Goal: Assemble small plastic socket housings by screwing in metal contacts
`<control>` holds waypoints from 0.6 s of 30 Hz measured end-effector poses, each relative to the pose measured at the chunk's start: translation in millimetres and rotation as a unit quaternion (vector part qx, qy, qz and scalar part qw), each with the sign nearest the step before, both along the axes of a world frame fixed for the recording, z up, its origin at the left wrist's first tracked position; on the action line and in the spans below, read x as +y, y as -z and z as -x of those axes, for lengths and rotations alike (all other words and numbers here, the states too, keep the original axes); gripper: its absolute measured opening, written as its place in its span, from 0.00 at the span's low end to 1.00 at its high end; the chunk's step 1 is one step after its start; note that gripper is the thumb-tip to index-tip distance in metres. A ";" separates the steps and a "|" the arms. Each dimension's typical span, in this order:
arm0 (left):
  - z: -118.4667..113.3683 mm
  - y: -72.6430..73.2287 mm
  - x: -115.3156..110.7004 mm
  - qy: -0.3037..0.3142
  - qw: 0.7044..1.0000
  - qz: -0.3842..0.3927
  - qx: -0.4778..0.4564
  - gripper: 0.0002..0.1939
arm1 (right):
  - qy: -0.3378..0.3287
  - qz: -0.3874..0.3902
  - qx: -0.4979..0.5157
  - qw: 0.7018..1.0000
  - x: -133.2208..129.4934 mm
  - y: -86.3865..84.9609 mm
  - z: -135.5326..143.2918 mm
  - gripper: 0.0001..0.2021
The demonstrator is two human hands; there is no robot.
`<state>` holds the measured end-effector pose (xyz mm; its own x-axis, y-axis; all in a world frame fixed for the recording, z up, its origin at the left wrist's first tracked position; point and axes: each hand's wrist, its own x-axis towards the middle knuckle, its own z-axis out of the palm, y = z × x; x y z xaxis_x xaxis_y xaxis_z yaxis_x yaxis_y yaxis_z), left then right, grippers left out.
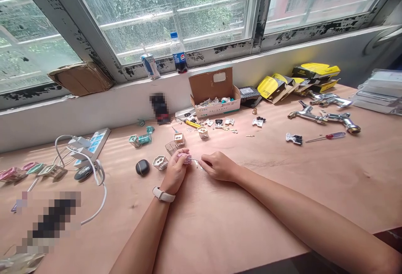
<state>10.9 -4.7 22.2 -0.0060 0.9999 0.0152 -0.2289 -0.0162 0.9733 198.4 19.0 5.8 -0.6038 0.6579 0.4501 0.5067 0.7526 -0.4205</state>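
My left hand (176, 171), wearing a pale watch band, is closed on a small pink plastic piece (189, 159). My right hand (220, 166) is closed round a slim tool whose thin metal shaft (194, 160) points left and meets the pink piece; its handle is hidden in my fingers. Just left of my left hand stands a beige hexagonal sharpener-like case (160, 163) with two round holes. Similar cases, a beige one (179, 140) and another (202, 133), stand beyond my hands. Small white bits (202, 168) lie under the tool.
An open cardboard box (215, 108) of small parts stands by the wall, with a yellow cutter (192, 124) before it. A black round case (142, 167) and power strip (94, 144) sit left. Metal taps (326, 117) and a red-handled screwdriver (326, 137) lie right.
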 end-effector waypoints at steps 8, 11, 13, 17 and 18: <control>2.7 -0.3 0.5 0.013 0.999 0.004 0.045 0.15 | -0.006 -0.007 -0.004 1.000 -1.0 -0.7 -1.0 0.16; 2.3 0.2 -0.1 0.012 0.999 0.008 0.030 0.15 | -0.009 -0.010 -0.007 1.000 -1.5 -1.1 -1.9 0.16; 1.1 0.1 -1.1 0.020 0.999 0.012 0.025 0.15 | -0.012 -0.011 -0.010 1.000 -1.7 -1.2 -2.5 0.16; -2.1 -0.7 -2.9 0.038 0.999 0.014 0.025 0.14 | -0.021 -0.015 -0.003 1.000 -1.1 -0.9 -3.2 0.16; -2.6 -0.8 -3.0 0.038 0.999 0.013 0.023 0.15 | -0.022 -0.017 0.003 1.000 -0.8 -0.7 -3.3 0.17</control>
